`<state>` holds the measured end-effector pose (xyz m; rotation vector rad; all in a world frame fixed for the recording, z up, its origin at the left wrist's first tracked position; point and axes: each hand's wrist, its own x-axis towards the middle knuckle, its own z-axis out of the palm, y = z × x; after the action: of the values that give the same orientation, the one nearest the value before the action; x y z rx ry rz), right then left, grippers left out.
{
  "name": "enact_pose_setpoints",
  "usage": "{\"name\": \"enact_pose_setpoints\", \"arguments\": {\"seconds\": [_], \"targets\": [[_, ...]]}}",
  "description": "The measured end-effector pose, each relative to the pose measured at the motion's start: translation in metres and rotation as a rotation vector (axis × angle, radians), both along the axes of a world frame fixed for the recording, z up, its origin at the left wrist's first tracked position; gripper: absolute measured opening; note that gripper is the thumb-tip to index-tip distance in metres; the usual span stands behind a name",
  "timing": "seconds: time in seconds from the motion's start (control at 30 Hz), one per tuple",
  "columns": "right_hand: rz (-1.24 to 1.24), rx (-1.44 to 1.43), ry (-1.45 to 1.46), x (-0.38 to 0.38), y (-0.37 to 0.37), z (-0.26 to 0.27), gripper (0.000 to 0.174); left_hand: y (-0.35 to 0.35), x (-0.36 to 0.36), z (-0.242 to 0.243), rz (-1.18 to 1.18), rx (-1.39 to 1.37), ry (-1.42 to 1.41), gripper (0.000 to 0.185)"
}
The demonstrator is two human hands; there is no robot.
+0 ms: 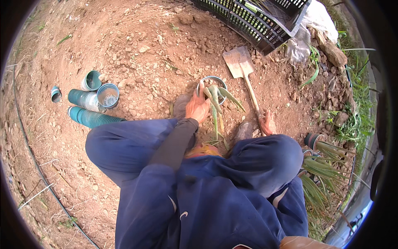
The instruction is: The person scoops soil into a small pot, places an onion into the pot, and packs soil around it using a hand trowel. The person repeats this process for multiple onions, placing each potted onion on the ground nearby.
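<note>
My left hand (198, 106) grips the near left rim of a round plastic plant pot (224, 81), one finger reaching over its edge. An aloe-like plant (214, 93) with long thick leaves stands in the pot and droops over the rim towards me. My right hand (268, 123) is low beside the wooden handle of a small shovel (238, 63); it touches the handle, but whether its fingers close round it is unclear. The shovel's dusty blade lies flat on the soil, pointing away from me, to the right of the pot.
Stacked green pots (93, 116) and loose pots (108, 95) lie left of my knee. A black plastic crate (259, 26) stands at the upper right, beside a whitish plastic sheet (317, 20) and rocks (334, 53). Potted spiky plants (320, 168) crowd my right side. A thin black hose (34, 157) runs along the left.
</note>
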<state>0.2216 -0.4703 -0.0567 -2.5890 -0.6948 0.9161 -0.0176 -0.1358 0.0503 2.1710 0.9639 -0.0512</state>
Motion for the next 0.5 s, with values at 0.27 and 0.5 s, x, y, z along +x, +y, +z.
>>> {"name": "enact_pose_setpoints", "arguments": {"seconds": [0.27, 0.5], "targets": [[0.000, 0.255, 0.075, -0.030, 0.005, 0.002, 0.066, 0.001, -0.001, -0.012, 0.014, -0.024, 0.033, 0.090], [0.337, 0.304, 0.020, 0.041, 0.055, 0.156, 0.058, 0.001, 0.001, -0.011, 0.014, -0.102, 0.040, 0.089]]}}
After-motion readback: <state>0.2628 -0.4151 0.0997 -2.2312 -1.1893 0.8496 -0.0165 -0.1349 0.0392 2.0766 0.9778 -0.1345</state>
